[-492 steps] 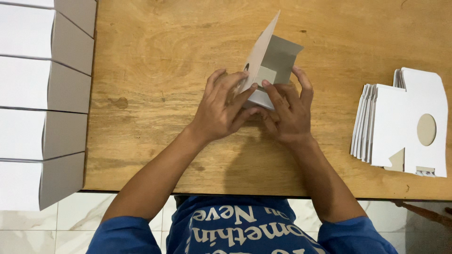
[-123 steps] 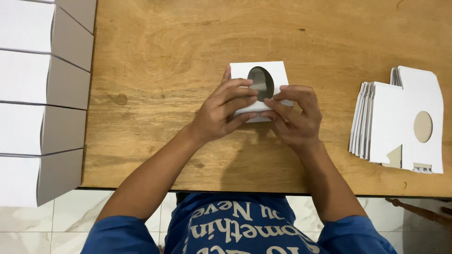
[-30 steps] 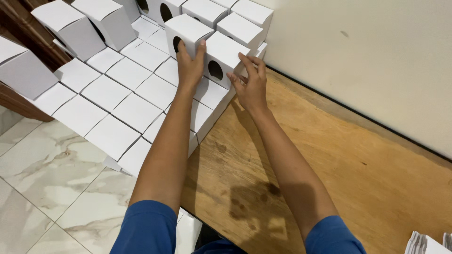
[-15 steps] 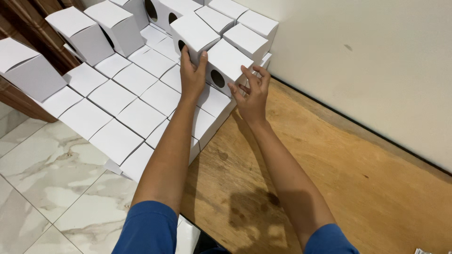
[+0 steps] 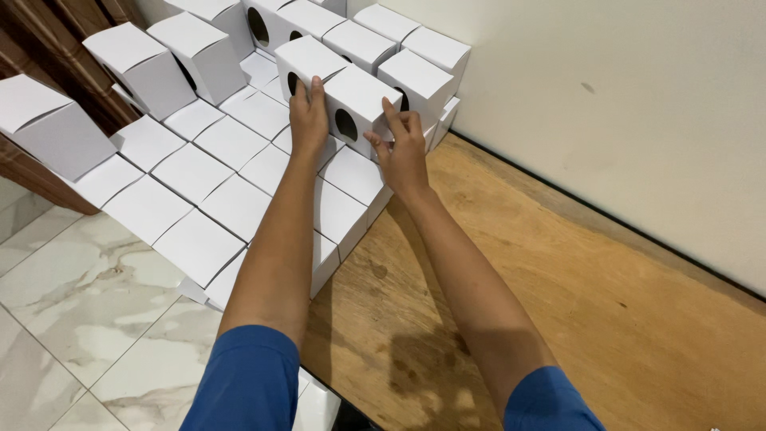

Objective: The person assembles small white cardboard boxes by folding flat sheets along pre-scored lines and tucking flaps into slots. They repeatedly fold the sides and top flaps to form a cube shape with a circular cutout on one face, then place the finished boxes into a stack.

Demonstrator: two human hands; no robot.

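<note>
Our left hand and right hand grasp a white box, partly hiding its round window; stacked boxes crowd left.

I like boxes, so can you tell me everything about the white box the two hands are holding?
The white box is a small cube that looks like plain folded cardboard, closed on top, with a dark round hole in the side facing the camera. It sits upright on the upper layer of a stack of matching white boxes, pressed in beside neighbours on both sides. The left hand rests against its left edge and the right hand grips its lower right corner. A cream wall stands behind the stack.
</note>
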